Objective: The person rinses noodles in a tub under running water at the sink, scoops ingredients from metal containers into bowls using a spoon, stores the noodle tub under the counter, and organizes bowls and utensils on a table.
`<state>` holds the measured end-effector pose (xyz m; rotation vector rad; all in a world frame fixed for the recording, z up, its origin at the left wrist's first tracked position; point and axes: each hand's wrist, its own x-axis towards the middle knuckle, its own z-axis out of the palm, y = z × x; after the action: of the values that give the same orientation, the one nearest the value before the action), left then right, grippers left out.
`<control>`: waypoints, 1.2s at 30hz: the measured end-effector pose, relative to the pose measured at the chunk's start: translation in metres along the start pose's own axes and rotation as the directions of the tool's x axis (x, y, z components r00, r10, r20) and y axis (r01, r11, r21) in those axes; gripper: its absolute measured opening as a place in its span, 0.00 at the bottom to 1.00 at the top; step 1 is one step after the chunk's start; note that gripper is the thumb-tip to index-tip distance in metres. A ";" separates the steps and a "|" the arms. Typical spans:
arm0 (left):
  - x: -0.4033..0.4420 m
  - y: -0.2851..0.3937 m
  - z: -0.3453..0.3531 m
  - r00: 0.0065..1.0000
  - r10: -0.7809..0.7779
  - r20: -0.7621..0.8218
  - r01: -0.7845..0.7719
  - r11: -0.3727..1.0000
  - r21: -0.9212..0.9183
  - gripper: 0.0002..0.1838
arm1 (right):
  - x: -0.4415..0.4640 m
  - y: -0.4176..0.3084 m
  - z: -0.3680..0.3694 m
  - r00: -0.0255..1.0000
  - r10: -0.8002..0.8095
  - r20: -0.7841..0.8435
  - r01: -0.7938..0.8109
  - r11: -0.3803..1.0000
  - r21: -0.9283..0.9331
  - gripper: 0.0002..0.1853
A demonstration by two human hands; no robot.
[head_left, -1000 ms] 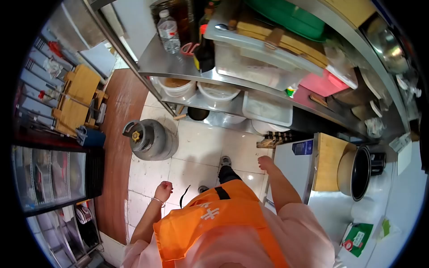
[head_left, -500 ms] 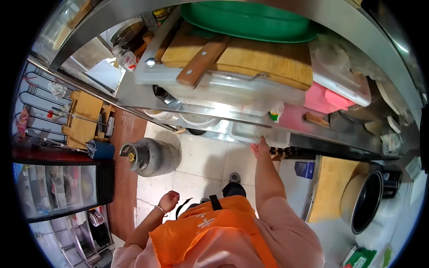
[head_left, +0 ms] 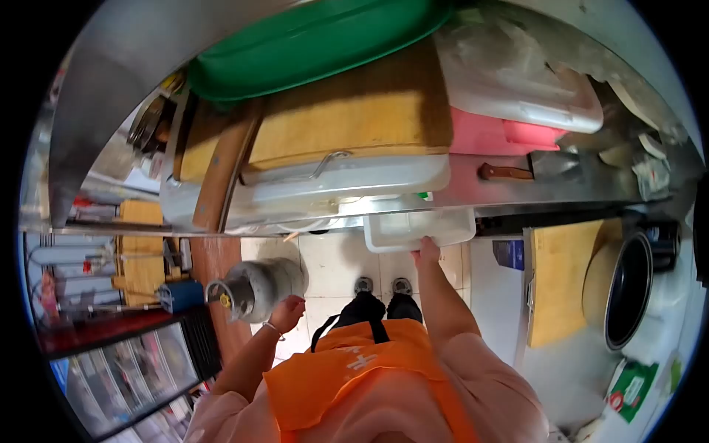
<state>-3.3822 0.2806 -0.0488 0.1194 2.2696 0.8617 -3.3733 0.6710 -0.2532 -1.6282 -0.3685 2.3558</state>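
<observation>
Tub of pale plastic juts out from under the steel shelf, above the tiled floor and in front of the person's shoes. Its near rim meets the right hand, which grasps it right of the middle, one digit laid over the edge; the fingers underneath are hidden. Well apart from it, the left hand hangs low on the other side, a bracelet at the wrist, fingers bent inward; how tightly they are folded I cannot tell. Nearest to that hand is a grey gas cylinder standing on the floor, though whether the two touch is unclear from this angle. On the shelf, a clear box bears a wooden board, with a wooden-handled cleaver lying across it and a green tray above. Just beside the box sits a pink container, with a small knife lying in front. To the right, a counter carries a second board and a tilted-looking pot, with a green packet nearer the person. An orange apron covers the person's front.
</observation>
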 end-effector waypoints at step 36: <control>0.265 0.116 0.169 0.973 0.011 0.231 0.155 0.712 -0.685 0.29 | -0.117 0.003 -0.208 0.946 -0.323 -0.013 0.322 0.937 0.138 0.42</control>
<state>-3.4913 0.5464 -0.2217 -0.2154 1.5913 1.5287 -3.1387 0.6403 -0.2232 -1.3752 -0.4276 2.0938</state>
